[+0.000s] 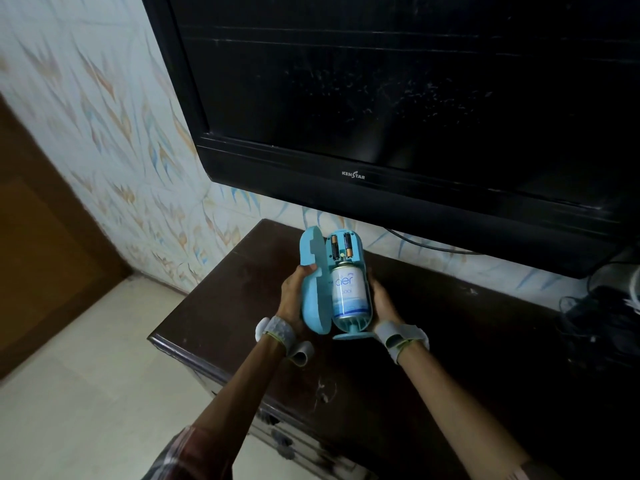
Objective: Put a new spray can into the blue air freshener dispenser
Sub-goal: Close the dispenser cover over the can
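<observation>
The blue air freshener dispenser point(364, 258) stands upright on its small foot over the dark wooden cabinet point(433, 358), with its hinged front cover point(312, 292) swung open to the left. Inside sits a white and blue spray can point(347, 294), nozzle up, below two batteries point(341, 247) in the top compartment. My left hand point(292, 296) holds the open cover from the left. My right hand point(384, 304) grips the dispenser body from the right. Both wrists wear grey straps.
A large black television point(415, 98) hangs on the patterned wall just above and behind the dispenser. Cables and dark devices point(599, 317) crowd the cabinet's right end. A brown door point(45, 244) and pale floor tiles point(86, 393) lie to the left.
</observation>
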`<action>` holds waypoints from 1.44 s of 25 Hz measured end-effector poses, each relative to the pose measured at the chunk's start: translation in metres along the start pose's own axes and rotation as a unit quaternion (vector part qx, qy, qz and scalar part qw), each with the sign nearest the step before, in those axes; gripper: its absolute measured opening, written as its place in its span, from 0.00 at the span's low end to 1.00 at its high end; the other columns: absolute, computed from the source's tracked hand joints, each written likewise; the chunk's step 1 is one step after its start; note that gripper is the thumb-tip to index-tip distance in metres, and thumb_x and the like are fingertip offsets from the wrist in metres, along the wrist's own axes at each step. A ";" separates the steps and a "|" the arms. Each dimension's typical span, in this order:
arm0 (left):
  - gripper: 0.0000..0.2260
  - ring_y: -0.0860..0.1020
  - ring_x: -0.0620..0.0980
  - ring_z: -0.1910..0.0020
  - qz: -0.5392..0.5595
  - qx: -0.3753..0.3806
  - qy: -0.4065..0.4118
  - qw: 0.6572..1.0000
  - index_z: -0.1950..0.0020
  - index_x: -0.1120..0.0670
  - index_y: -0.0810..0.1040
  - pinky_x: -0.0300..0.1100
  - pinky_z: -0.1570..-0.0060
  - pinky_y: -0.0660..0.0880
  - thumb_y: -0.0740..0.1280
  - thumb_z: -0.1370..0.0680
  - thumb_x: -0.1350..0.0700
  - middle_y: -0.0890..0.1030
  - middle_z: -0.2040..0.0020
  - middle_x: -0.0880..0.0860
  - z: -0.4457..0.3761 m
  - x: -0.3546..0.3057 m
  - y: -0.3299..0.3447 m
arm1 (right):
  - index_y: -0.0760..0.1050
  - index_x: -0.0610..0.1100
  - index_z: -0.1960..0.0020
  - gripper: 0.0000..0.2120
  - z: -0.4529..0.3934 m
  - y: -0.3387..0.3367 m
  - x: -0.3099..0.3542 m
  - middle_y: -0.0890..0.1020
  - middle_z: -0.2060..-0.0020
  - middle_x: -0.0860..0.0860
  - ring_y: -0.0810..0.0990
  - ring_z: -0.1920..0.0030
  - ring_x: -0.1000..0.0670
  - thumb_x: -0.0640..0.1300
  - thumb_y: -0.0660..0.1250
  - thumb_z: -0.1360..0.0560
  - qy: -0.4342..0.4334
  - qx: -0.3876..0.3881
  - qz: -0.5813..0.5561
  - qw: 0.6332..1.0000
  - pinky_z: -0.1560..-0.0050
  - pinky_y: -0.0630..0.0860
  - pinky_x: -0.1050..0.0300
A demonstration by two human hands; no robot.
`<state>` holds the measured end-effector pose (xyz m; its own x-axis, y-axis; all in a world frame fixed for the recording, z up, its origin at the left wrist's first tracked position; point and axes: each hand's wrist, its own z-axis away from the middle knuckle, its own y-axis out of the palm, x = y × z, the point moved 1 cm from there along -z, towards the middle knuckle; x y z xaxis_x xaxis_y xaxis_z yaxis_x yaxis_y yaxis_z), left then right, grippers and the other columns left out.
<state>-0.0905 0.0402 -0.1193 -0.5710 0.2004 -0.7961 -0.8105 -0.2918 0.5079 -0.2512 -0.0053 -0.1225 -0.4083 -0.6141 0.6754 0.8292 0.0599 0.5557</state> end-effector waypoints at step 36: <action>0.29 0.84 0.48 0.55 -0.183 -0.044 0.076 0.979 0.30 0.54 0.73 0.36 0.65 0.80 0.69 0.28 0.43 0.83 0.47 0.53 0.007 -0.005 0.012 | 0.83 0.45 0.45 0.28 0.002 0.057 -0.005 0.87 0.49 0.38 0.85 0.49 0.36 0.63 0.67 0.36 -0.072 -0.023 0.247 0.966 0.45 0.80 0.37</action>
<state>-0.0983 0.0419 -0.1066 -0.2130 0.1668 -0.9627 -0.9390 -0.3073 0.1545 -0.2027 0.0029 -0.0928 -0.0046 -0.4031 0.9151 0.9514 0.2800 0.1281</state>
